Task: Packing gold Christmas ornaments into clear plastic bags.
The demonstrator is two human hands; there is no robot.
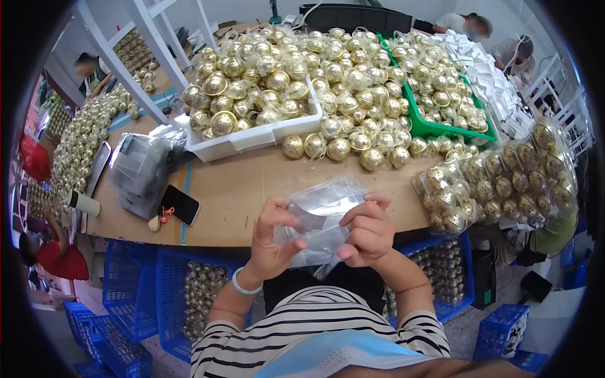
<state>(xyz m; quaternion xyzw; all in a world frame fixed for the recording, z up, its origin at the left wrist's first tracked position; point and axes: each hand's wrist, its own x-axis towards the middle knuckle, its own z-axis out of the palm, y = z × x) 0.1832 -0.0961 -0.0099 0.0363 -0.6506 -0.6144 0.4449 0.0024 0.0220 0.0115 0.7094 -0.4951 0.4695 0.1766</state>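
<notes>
While the right hand (368,232) pinches clear plastic packaging (322,236) at the table's near edge (217,239), the left hand (268,242) has thumb and fingers apart, contact unclear; uneven support could make it slip.

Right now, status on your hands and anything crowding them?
Right hand: gripping clear plastic packaging, right side. Left hand: at its left side, thumb and fingers apart. Gold balls heaped beyond, touching neither hand.
</notes>
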